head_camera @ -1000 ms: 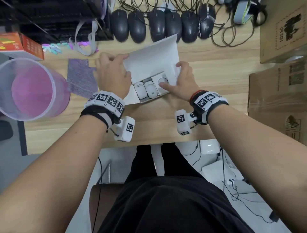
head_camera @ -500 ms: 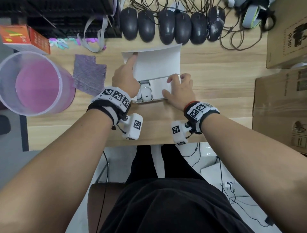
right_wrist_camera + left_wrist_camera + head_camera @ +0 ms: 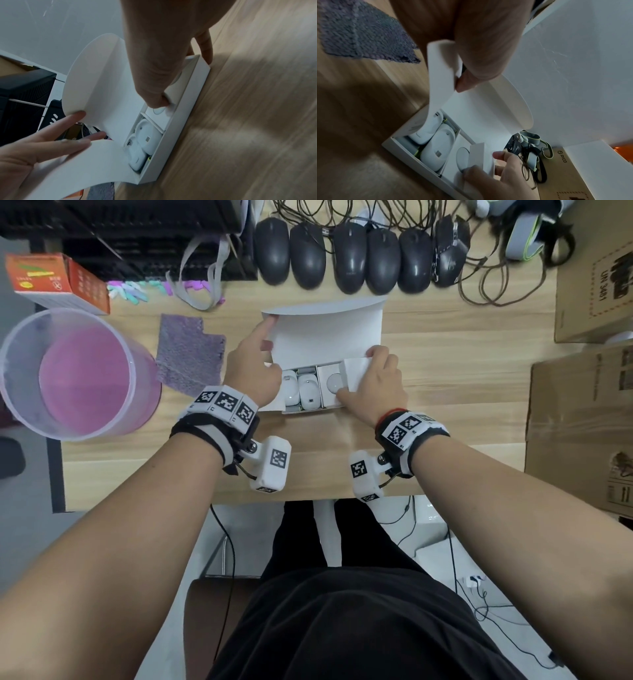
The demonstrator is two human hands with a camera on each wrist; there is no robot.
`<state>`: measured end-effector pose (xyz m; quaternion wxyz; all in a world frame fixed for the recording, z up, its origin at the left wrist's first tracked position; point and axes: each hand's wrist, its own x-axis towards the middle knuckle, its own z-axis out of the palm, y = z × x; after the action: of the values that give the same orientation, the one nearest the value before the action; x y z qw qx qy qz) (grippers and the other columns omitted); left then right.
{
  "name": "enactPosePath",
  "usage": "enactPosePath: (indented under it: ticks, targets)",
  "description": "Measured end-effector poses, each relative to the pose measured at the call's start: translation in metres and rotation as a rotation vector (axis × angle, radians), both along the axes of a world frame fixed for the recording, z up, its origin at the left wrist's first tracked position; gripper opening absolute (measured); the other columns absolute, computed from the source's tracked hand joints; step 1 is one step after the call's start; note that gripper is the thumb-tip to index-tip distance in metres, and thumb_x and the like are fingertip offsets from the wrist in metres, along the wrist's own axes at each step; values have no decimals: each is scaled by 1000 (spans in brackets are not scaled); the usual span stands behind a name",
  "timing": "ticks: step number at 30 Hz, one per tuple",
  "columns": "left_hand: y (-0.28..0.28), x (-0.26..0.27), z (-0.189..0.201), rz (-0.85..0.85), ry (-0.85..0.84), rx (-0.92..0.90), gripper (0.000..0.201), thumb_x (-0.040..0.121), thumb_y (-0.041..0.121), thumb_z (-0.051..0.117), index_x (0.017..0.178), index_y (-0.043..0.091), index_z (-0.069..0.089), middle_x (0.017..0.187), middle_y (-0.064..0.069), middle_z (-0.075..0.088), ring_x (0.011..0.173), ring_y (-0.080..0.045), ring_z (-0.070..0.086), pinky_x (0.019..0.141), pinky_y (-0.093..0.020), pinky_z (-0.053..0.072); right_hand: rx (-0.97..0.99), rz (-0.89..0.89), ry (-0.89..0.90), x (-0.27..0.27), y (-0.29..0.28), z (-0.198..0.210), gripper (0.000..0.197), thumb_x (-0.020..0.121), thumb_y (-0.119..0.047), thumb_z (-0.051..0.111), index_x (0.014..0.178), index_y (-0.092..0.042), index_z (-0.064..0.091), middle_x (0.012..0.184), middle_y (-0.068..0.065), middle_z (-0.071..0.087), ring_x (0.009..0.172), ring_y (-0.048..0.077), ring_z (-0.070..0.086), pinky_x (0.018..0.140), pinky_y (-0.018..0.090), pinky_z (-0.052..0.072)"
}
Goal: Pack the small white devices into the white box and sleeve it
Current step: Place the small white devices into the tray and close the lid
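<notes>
The white box (image 3: 308, 409) lies on the wooden table (image 3: 445, 364) with its lid (image 3: 329, 337) standing up at the back. Two small white devices (image 3: 309, 392) sit side by side in its left compartment, also seen in the left wrist view (image 3: 436, 146) and the right wrist view (image 3: 147, 136). To their right is a white insert with a round mark (image 3: 334, 381). My left hand (image 3: 250, 371) has straight fingers; its index tip touches the lid's far left corner and the palm lies against the left side flap (image 3: 440, 81). My right hand (image 3: 373, 385) grips the box's right end, thumb pressing on the insert.
Several black mice (image 3: 342, 265) with tangled cables line the back edge. A purple cloth (image 3: 188, 357), a clear bucket with pink inside (image 3: 68, 371) and an orange carton (image 3: 58, 282) are at the left. Cardboard boxes (image 3: 582, 422) stand at the right.
The box has turned square to the table edge. My left index finger has stretched up to the lid's far left corner. My right thumb has stayed on the insert.
</notes>
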<state>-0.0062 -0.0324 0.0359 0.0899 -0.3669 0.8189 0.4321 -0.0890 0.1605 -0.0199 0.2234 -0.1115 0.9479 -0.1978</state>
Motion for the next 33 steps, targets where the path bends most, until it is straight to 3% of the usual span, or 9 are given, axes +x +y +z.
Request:
enactPosePath:
  ticks: [4, 10, 13, 15, 19, 22, 24, 30, 33]
  targets:
    - [7, -4, 0, -14, 35, 14, 67, 93, 9, 58, 152, 33, 38, 132, -3, 61, 119, -19, 57, 87, -20, 38, -8, -41, 2, -1, 5, -1, 72, 69, -44, 72, 126, -15, 38, 123, 7, 43, 108, 34, 51, 73, 37, 39]
    - [16, -6, 14, 28, 65, 206, 67, 94, 55, 59, 151, 30, 35, 142, 0, 55, 128, -13, 49, 100, -23, 32, -56, -60, -42, -11, 17, -1, 72, 68, -48, 69, 128, -24, 35, 125, 7, 40, 105, 35, 52, 83, 43, 47]
    - [26, -10, 19, 38, 100, 366, 75, 85, 71, 55, 148, 34, 36, 145, 3, 51, 130, -14, 51, 110, -40, 42, -51, -26, -84, -18, 18, 3, 64, 69, -47, 64, 125, -32, 37, 127, 7, 37, 102, 37, 55, 87, 47, 51]
    - [33, -13, 17, -37, 102, 363, 64, 92, 62, 55, 145, 29, 42, 146, 2, 51, 131, -18, 52, 110, -41, 42, -45, -14, -114, -22, 20, 5, 59, 70, -47, 62, 122, -32, 40, 128, 7, 36, 103, 37, 57, 90, 46, 51]
    - [40, -9, -3, -363, 2, 86, 44, 102, 35, 53, 139, 11, 57, 142, -10, 58, 131, -28, 53, 106, -30, 39, -55, 8, -138, -26, 24, 5, 61, 76, -50, 61, 127, -22, 43, 128, 9, 37, 110, 34, 55, 96, 46, 49]
    - [41, 1, -26, -567, -87, -56, 60, 100, 22, 58, 155, 20, 36, 160, -11, 32, 148, -28, 28, 120, -39, 25, -79, 6, -142, -24, 25, 5, 53, 80, -51, 58, 125, -27, 45, 128, 7, 38, 105, 33, 58, 94, 45, 49]
    - [42, 5, -37, -643, -116, -145, 72, 99, 22, 60, 159, 28, 22, 166, -6, 17, 153, -27, 10, 122, -46, 21, -125, -11, -154, -24, 29, 5, 44, 83, -50, 56, 123, -34, 48, 129, 5, 38, 105, 31, 59, 96, 43, 48]
    - [55, 4, -42, -645, -137, -342, 71, 89, 16, 69, 150, 35, 38, 157, -2, 20, 141, -30, 17, 96, -46, 51, -186, 1, -177, -28, 37, 6, 50, 86, -51, 63, 130, -33, 48, 131, 6, 40, 107, 26, 58, 99, 37, 46]
    - [57, 0, -41, -581, -134, -241, 67, 87, 35, 74, 148, 34, 45, 151, -4, 24, 139, -29, 18, 110, -42, 41, -175, 49, -158, -29, 38, 5, 60, 82, -51, 71, 132, -29, 47, 132, 8, 40, 107, 27, 59, 97, 38, 48]
